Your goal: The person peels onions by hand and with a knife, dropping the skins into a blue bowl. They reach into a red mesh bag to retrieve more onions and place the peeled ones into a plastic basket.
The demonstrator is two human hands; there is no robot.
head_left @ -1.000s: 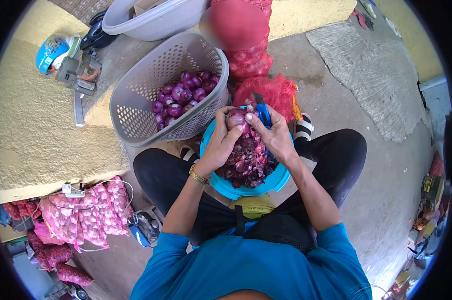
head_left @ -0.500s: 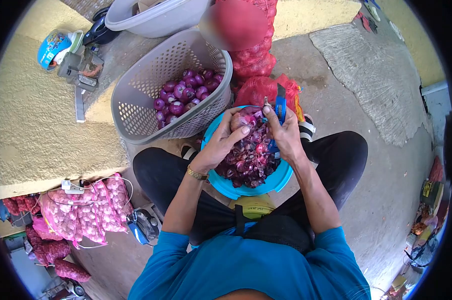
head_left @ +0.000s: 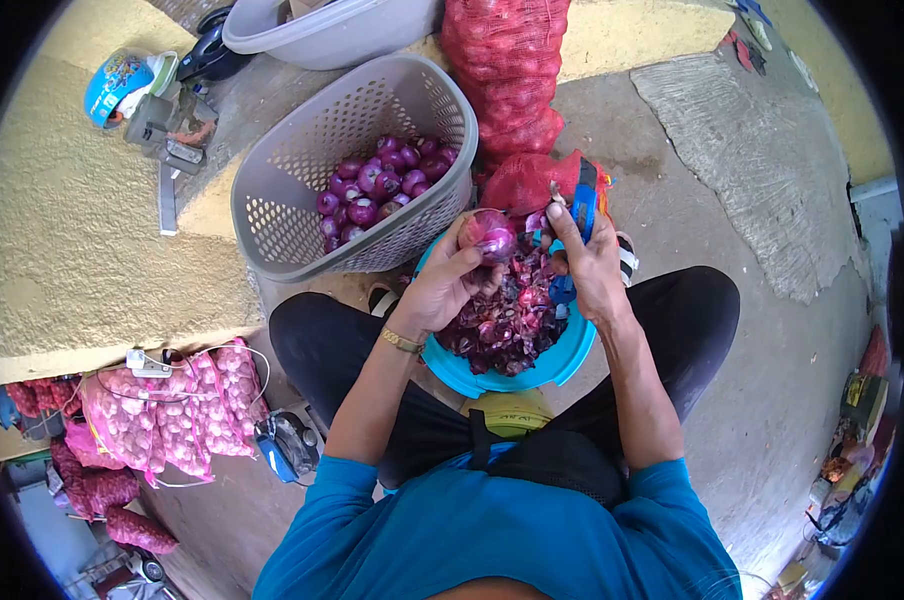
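My left hand (head_left: pixel 440 287) is closed around a red onion (head_left: pixel 491 238), whose side shows a smooth, shiny purple patch. In my right hand (head_left: pixel 594 272) is a blue box cutter (head_left: pixel 585 208), its dark blade end pointing away from me. A small pale scrap (head_left: pixel 556 193) sticks up by my right thumb tip. Both hands are over a turquoise basin (head_left: pixel 564 366) between my knees, which holds a heap of dry onion skins (head_left: pixel 502 335). Beyond my left hand stands a grey slotted basket (head_left: pixel 257 265) with several shiny purple onions (head_left: pixel 377 190) in it.
A tall red net sack of onions (head_left: pixel 507 75) stands behind the basin, with a slack red net bag (head_left: pixel 532 182) in front. A grey tub (head_left: pixel 342 35) is at the back. Pink net bags of garlic (head_left: pixel 172 410) and a power strip (head_left: pixel 150 365) are at left.
My right hand has moved slightly right, away from the onion, with the box cutter. The onion has turned in my left hand and now shows more bare purple surface.
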